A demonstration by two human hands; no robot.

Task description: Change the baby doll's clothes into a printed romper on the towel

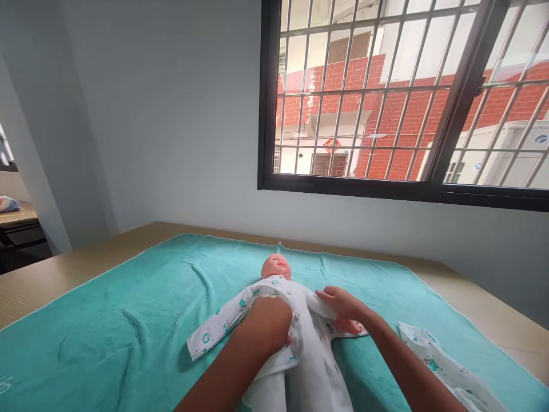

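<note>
A baby doll (277,266) lies on its back, its head toward the wall, dressed in white clothes. A baby jacket (223,317) with a green print lies over its chest, one sleeve stretched out to the left with no doll hand showing at the cuff. My left hand (272,320) is curled closed against the jacket's front at the doll's middle; its fingertips are mostly hidden. With my right hand (341,303) I grip the white-sleeved arm on the right side. The doll's pink hand (349,326) shows just below my fingers, above a printed edge of cloth.
A green blanket (128,303) covers most of the wooden table (34,280). Another printed white baby garment (450,366) lies at the right, beside my right forearm. Beyond the table's far edge stand a grey wall and a barred window (364,97).
</note>
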